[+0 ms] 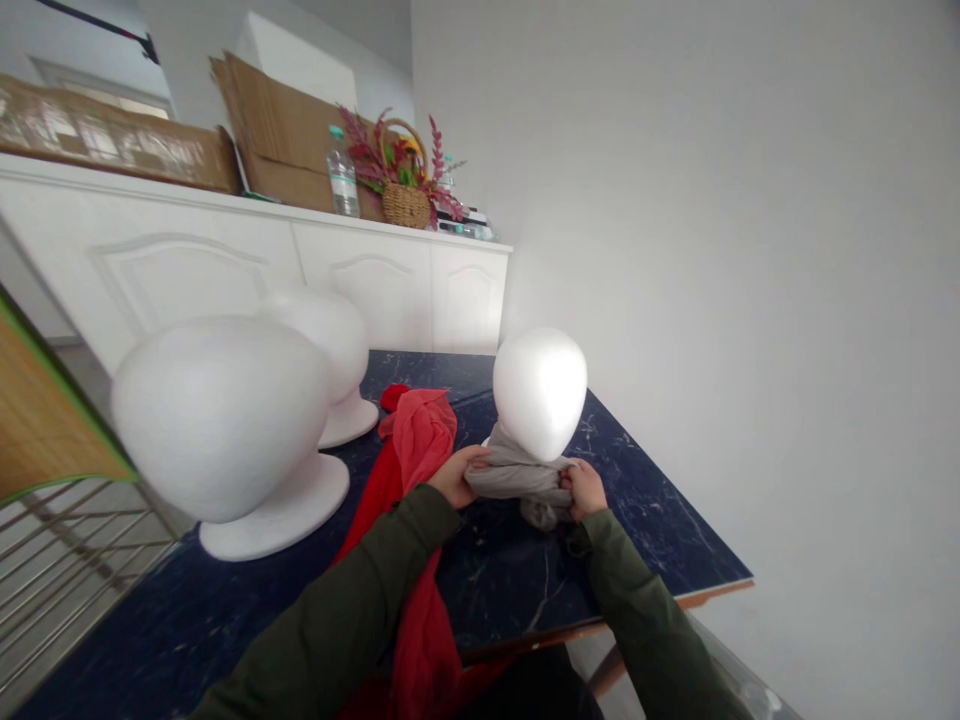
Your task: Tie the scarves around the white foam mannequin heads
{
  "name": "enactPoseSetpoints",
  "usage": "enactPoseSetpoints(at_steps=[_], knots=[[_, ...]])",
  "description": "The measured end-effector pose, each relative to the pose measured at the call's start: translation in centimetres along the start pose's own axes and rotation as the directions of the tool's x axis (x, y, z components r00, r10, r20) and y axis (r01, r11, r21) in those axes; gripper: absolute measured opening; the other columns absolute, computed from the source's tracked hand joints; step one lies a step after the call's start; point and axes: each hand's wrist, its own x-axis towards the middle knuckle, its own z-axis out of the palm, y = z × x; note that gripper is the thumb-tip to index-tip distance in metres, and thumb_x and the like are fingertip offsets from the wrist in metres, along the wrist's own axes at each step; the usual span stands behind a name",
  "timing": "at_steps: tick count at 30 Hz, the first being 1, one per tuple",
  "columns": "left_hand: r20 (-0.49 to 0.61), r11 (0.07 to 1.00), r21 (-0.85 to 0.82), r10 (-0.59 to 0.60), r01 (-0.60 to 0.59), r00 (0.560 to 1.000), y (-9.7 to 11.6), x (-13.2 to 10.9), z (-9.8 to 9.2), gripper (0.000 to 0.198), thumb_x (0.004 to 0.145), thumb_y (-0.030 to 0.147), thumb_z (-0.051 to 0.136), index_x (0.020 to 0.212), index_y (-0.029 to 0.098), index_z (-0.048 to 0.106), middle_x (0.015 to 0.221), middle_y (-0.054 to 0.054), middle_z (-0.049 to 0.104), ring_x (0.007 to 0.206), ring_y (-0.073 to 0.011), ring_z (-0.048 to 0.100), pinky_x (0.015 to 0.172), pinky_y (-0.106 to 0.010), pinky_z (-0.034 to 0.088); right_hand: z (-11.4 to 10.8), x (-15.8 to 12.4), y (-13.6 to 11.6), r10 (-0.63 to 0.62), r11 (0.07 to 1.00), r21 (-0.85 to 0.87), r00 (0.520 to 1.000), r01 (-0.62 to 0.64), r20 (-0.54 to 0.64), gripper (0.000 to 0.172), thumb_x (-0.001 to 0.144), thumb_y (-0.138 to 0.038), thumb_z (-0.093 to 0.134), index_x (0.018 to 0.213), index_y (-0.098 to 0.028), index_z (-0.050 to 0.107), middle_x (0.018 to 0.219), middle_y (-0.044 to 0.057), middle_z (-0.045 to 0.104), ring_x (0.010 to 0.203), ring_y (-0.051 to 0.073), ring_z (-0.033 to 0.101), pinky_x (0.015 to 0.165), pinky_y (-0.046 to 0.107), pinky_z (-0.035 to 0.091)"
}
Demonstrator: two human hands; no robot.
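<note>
A white foam head form (540, 390) stands on the dark blue marble-patterned table (660, 530). A grey scarf (517, 478) is wrapped round its neck. My left hand (455, 474) grips the scarf's left side with closed fingers. My right hand (583, 490) is closed on the scarf's right side, where a knotted end hangs down. Both arms wear dark green sleeves. A red scarf (415, 470) lies on the table under my left forearm and trails off the near edge.
Two more white foam heads (225, 420) (330, 340) stand at the left. A white sideboard (300, 270) at the back carries cardboard, a water bottle (343, 175) and a flower basket (405, 190). A white wall is close on the right.
</note>
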Motion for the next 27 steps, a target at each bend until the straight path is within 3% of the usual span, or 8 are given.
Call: enactPoseSetpoints(at_steps=[2,5,9,12,15,19,23,27], knots=[[0.082,0.991,0.129,-0.038,0.027,0.996,1.2,-0.3,-1.5,0.008,0.055,0.018,0.058,0.062,0.015,0.053,0.053,0.003,0.056,0.052,-0.0112,0.053,0.057,-0.024,0.044,-1.1,0.5,-0.1,-0.059,0.995,-0.089,0.996,0.053,-0.071,0.01,0.057,-0.023,0.041,0.063,-0.02,0.049,0.049,-0.002,0.05,0.045,0.013,0.044,0.045,0.025,0.034],[0.128,0.87,0.492,-0.036,-0.032,0.991,2.0,-0.3,-3.5,0.039,0.042,0.004,0.061,0.079,0.015,0.06,0.074,0.001,0.065,0.067,-0.0155,0.059,0.062,-0.023,0.045,-2.2,0.7,-0.2,-0.159,0.967,-0.218,0.982,0.135,-0.098,0.013,0.055,-0.02,0.046,0.066,-0.02,0.054,0.061,0.0,0.055,0.061,0.017,0.05,0.059,0.027,0.038],[0.012,0.56,0.813,0.261,-0.161,0.965,1.0,0.6,-5.0,0.033,0.051,0.012,0.057,0.084,0.014,0.059,0.075,-0.002,0.064,0.074,-0.0193,0.06,0.069,-0.028,0.046,-2.1,0.6,0.2,-0.204,0.936,-0.298,0.979,0.189,-0.019,0.015,0.057,-0.018,0.047,0.068,-0.02,0.057,0.069,0.004,0.06,0.071,0.021,0.053,0.07,0.032,0.039],[0.021,0.505,0.834,0.375,-0.223,0.927,-0.4,1.2,-4.6,0.041,0.055,0.013,0.054,0.097,0.012,0.056,0.093,-0.007,0.063,0.087,-0.0202,0.058,0.082,-0.03,0.043,-1.3,0.4,0.9,-0.208,0.931,-0.294,0.976,0.216,0.061,0.023,0.059,-0.017,0.05,0.079,-0.02,0.06,0.079,0.005,0.063,0.078,0.022,0.055,0.075,0.034,0.04],[0.116,0.469,0.826,0.401,-0.313,0.909,-1.5,1.4,-3.5,0.042,0.059,0.013,0.054,0.101,0.014,0.056,0.099,-0.008,0.062,0.092,-0.0194,0.057,0.086,-0.029,0.041,-0.4,0.0,1.5,-0.21,0.939,-0.244,0.966,0.243,0.153,0.03,0.063,-0.019,0.05,0.09,-0.021,0.06,0.089,0.003,0.065,0.085,0.021,0.056,0.08,0.034,0.041],[0.171,0.561,0.72,0.426,-0.408,0.888,-2.1,1.5,-1.7,0.043,0.064,0.014,0.052,0.107,0.015,0.054,0.101,-0.006,0.063,0.09,-0.0165,0.058,0.087,-0.029,0.042,0.7,-0.6,1.8,-0.242,0.955,-0.111,0.941,0.274,0.239,0.025,0.068,-0.029,0.052,0.089,-0.02,0.062,0.094,0.003,0.065,0.098,0.022,0.053,0.09,0.037,0.037],[0.203,0.596,0.67,0.427,-0.444,0.881,-1.9,3.1,0.7,0.048,0.062,0.011,0.052,0.11,0.014,0.052,0.101,-0.006,0.062,0.09,-0.0162,0.057,0.086,-0.03,0.043,0.5,0.4,1.8,-0.26,0.962,0.123,0.953,0.242,0.155,0.031,0.071,-0.036,0.05,0.094,-0.019,0.062,0.098,0.005,0.064,0.112,0.022,0.044,0.1,0.038,0.025],[0.28,0.526,0.689,0.441,-0.498,0.853,-0.8,7.5,4.1,0.05,0.053,0.01,0.062,0.103,0.012,0.056,0.101,-0.008,0.062,0.093,-0.0217,0.056,0.087,-0.034,0.042,-1.6,4.6,2.2,-0.318,0.948,-0.003,0.948,0.318,-0.015,0.04,0.075,-0.037,0.037,0.101,-0.015,0.059,0.104,0.009,0.06,0.116,0.022,0.04,0.101,0.038,0.025]])
